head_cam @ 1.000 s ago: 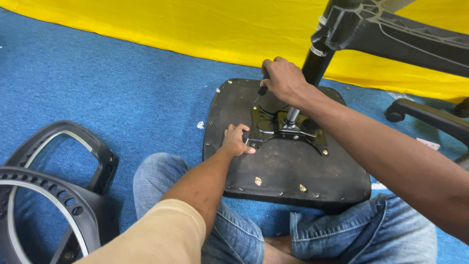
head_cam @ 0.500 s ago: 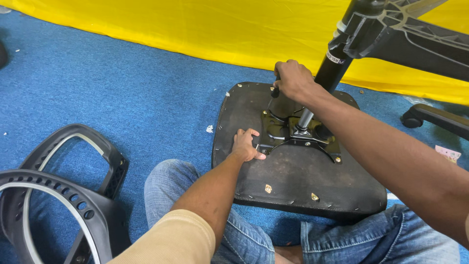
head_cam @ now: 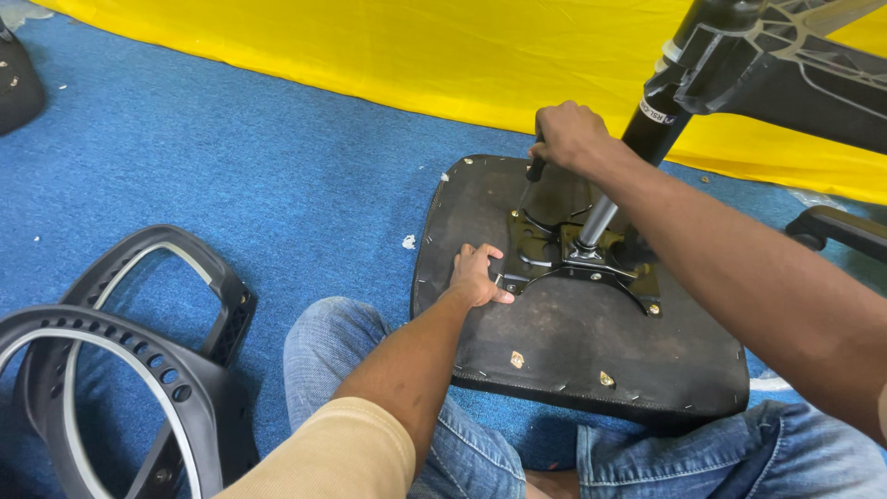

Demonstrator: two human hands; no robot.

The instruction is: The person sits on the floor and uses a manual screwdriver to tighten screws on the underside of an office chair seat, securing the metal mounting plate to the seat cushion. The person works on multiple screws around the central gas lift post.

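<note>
Beside seat base (head_cam: 573,342), black frame (head_cam: 139,370) lies.

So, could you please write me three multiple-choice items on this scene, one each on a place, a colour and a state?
1. Where does the left hand rest?
A. on the seat underside, at the metal plate
B. on the carpet
C. on the armrest frame

2. What colour is the cloth behind the seat?
A. red
B. yellow
C. white

3. How is the right hand?
A. flat and empty
B. out of view
C. closed on a screwdriver

Answers: 1 A, its fingers touch the plate's edge; 2 B, a bright yellow sheet; 3 C, the fist wraps the dark handle.
</note>
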